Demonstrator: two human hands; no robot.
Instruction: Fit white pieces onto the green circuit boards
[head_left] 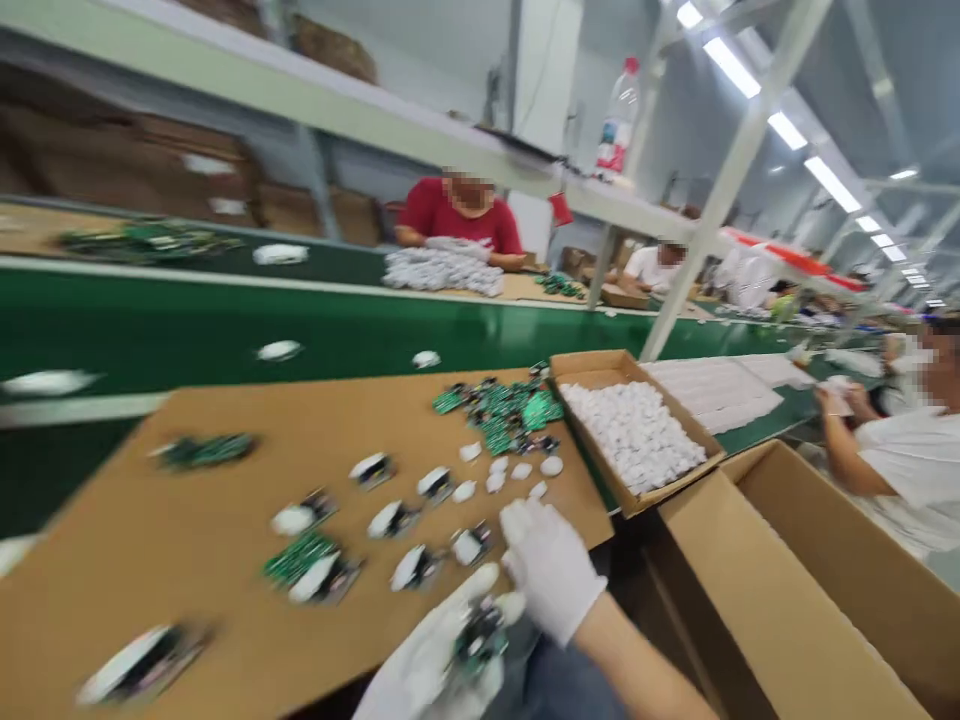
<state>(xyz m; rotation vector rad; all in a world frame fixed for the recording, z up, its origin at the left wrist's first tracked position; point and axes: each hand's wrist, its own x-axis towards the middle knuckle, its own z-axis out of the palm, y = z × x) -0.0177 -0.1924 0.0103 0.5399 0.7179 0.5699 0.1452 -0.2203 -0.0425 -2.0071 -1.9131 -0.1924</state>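
By the cardboard [202, 530], the left hand [424, 655] grips a blurred circuit board [478, 640], right hand's [551, 570] hold unclear.

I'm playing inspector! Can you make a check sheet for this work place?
Surface: flat brown cardboard sheet beside green conveyor belt
Work pieces: piled green circuit boards; loose small white pieces
Clutter: large open brown cardboard box, right of the sheet
Hands: white-gloved left hand holds a small green electronic part; white-gloved right hand close by, grip unclear
Cables: nothing seen for certain
Surroundings: person in red shirt across the belt; clear plastic bottle with red cap
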